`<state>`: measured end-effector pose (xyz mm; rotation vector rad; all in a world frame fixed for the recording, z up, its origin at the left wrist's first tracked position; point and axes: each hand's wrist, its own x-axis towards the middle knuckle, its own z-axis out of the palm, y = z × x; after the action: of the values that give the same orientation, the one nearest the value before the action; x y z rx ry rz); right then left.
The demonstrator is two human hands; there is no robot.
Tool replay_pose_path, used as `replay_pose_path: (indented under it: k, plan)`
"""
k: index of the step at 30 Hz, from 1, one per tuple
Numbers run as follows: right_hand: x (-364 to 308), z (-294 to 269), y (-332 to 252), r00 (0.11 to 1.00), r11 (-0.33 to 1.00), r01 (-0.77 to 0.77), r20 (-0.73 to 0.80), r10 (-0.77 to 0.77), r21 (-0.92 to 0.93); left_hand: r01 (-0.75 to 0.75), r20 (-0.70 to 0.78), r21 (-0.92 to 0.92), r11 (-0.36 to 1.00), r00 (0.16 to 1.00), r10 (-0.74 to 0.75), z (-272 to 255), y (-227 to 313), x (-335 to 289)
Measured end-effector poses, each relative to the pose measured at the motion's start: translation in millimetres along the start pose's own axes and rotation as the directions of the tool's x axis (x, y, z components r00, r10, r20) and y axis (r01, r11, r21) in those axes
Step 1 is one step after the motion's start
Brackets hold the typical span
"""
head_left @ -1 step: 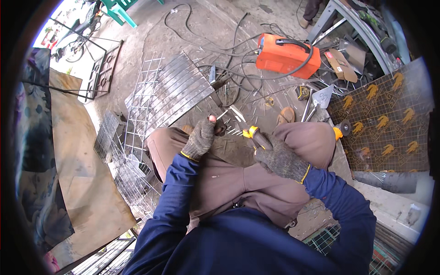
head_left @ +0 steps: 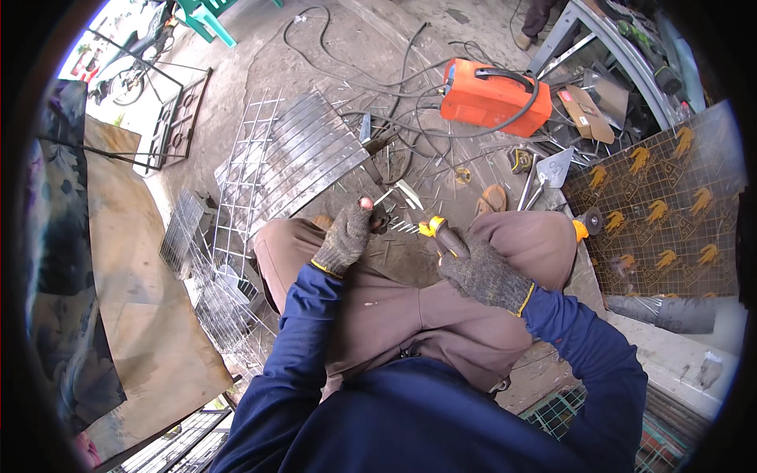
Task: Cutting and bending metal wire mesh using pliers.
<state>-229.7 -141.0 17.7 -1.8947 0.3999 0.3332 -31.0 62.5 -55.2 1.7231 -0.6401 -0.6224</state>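
Head view shows the gloved right hand [head_left: 485,272] with its grip closed around a dark tool with a yellow end [head_left: 451,241], held beside the right knee [head_left: 524,248]. Near the right edge of a slatted metal panel [head_left: 296,150], the gloved left hand [head_left: 345,240] has curled fingers, but whether its grip holds anything cannot be told. Toward the far edge of the floor [head_left: 244,63] stands an orange machine [head_left: 489,102].

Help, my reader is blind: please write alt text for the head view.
A gloved right hand holds a yellow-and-dark tool; whether the gloved left hand grips anything is unclear. Ahead are a ribbed metal panel and an orange machine.
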Motion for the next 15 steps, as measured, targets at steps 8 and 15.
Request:
replay_pose_path:
  k: [8, 15]
  plan:
    - [3, -16, 19, 0.733, 0.612, 0.498, -0.08, -0.676, -0.614, 0.162, 0.094, -0.156, 0.974, 0.984, -0.148, 9, 13, 2]
    - [12, -28, 68, 0.971, 0.681, 0.179, 0.017, -0.238, -0.71, 0.22, -0.046, -0.419, 0.881, 0.964, -0.263, -5, 9, 8]
